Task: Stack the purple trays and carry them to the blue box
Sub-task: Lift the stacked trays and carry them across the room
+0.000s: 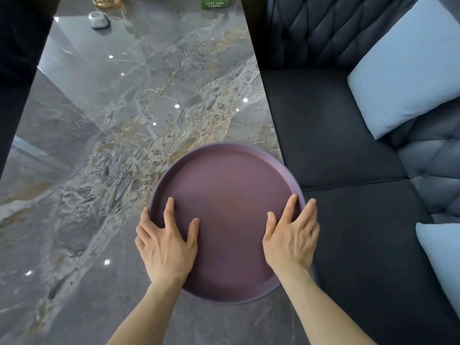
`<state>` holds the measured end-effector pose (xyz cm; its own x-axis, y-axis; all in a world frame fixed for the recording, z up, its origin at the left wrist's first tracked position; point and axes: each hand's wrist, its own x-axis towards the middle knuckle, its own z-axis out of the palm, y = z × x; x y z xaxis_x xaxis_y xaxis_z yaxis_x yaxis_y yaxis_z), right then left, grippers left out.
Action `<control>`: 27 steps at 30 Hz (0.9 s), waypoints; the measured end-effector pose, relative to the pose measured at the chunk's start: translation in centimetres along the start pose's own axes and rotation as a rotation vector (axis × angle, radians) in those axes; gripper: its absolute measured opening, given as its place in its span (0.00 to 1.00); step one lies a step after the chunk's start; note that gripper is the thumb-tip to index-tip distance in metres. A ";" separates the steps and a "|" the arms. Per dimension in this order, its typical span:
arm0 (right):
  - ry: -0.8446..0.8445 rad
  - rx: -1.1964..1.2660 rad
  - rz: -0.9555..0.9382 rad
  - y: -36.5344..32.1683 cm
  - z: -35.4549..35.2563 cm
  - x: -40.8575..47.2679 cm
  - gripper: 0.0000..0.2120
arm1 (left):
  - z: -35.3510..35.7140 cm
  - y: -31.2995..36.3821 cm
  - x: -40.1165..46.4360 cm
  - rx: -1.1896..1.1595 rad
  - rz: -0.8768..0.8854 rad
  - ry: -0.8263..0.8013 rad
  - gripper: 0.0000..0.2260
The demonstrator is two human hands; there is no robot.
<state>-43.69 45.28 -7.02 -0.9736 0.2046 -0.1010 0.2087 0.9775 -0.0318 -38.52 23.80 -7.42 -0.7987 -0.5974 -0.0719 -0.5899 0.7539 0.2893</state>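
A round purple tray with a low rim lies at the right edge of the grey marble table, partly overhanging toward the sofa. My left hand grips its left rim, thumb and one finger inside, the other fingers curled outside. My right hand holds the right rim the same way, thumb and forefinger inside, fingers over the edge. I cannot tell whether a second tray lies under this one. No blue box is in view.
A dark tufted sofa runs along the table's right side with a light blue cushion and another. At the table's far end stand a small grey-white device, a glass and a green box.
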 end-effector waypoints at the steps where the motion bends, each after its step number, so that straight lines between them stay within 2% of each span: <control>1: 0.004 -0.011 -0.023 0.0 -0.2 0.0 0.34 | -0.1 0.0 0.0 0.021 0.014 -0.005 0.33; 3: 0.029 -0.011 -0.171 -0.2 -0.4 -0.1 0.36 | -0.4 0.0 -0.1 0.060 0.122 -0.008 0.35; 5: 0.009 0.032 -0.377 -0.9 -0.1 -0.8 0.37 | -0.3 0.3 -0.5 0.087 0.315 -0.034 0.37; 7: -0.042 0.060 -0.458 -1.6 0.5 -1.4 0.36 | 0.1 0.6 -0.8 0.088 0.424 -0.074 0.38; 20: -0.127 0.026 -0.448 -1.7 0.6 -1.3 0.36 | 0.7 0.7 -0.8 0.095 0.394 -0.187 0.38; 23: -0.066 0.066 -0.399 -1.2 -0.7 -0.7 0.39 | -0.5 0.9 -0.2 0.066 0.395 -0.216 0.36; 25: -0.012 0.124 -0.304 -0.4 -1.8 0.2 0.44 | -1.7 0.9 0.3 0.055 0.390 -0.166 0.31; 27: -0.041 0.190 -0.211 0.4 -2.7 1.3 0.49 | -3.0 0.6 1.0 0.039 0.318 -0.052 0.27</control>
<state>-45.16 46.11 -4.48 -0.9937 -0.0086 -0.1120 0.0189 0.9702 -0.2417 -39.33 22.89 -4.46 -0.9482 -0.3161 -0.0327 -0.3130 0.9110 0.2686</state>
